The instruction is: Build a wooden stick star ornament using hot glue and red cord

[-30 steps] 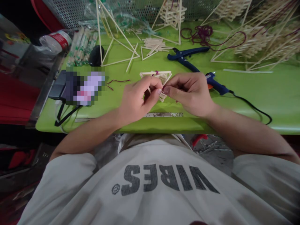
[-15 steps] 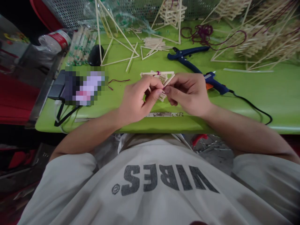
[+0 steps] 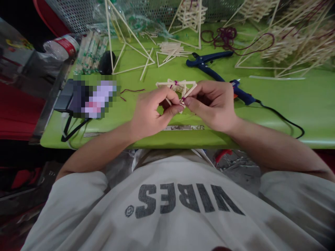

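Note:
A small triangular frame [image 3: 163, 84] of pale wooden sticks is held between my hands over the green table. My left hand [image 3: 154, 111] is closed, its thumb and forefinger pinched at the frame's near corner. From the other side, my right hand [image 3: 213, 106] pinches the frame's right-hand stick, its remaining fingers curled. Purple string [image 3: 176, 83] is wound round the far stick, and a bit of it shows between the fingertips. Below the frame is more pale stickwork, partly hidden by my fingers.
A blue glue gun [image 3: 244, 94] and blue-handled cutters [image 3: 209, 62] lie near my right hand. Behind are loose sticks [image 3: 174, 49], tangled purple string [image 3: 226, 36] and larger stick frames [image 3: 288, 48]. Left are a pixelated phone [image 3: 101, 99], black box [image 3: 65, 96] and plastic bottle [image 3: 62, 45].
The fingertips have shifted slightly at the near corner, and more purple string shows by the right thumb. The frame has tilted a little, baring green table through its middle.

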A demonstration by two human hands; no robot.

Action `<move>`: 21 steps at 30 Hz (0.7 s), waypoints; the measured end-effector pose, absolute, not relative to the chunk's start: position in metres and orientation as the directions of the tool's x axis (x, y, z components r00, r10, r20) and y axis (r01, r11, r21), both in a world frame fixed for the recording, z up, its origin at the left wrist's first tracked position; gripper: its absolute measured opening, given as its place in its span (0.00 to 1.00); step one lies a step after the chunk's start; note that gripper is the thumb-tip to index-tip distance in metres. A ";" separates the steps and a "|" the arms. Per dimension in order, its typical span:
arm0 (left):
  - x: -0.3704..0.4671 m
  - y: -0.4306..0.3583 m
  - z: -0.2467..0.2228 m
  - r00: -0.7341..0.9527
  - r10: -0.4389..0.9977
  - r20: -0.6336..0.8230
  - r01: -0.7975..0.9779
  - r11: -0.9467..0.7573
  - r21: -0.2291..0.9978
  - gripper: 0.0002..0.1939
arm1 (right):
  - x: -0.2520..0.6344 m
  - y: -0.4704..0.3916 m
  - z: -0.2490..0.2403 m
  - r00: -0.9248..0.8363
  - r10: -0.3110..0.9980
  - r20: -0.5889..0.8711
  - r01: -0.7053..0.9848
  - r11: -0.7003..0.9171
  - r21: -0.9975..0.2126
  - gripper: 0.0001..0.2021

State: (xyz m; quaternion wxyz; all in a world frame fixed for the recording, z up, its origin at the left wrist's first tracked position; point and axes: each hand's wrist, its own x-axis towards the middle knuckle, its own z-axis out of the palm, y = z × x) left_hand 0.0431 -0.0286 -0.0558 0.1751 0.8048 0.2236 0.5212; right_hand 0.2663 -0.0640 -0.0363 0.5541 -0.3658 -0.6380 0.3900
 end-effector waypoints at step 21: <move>0.044 -0.027 -0.059 0.351 0.554 0.754 0.244 -0.832 0.498 0.16 | 0.266 -0.061 -0.030 -0.115 0.920 0.374 0.039 0.381 -0.924 0.18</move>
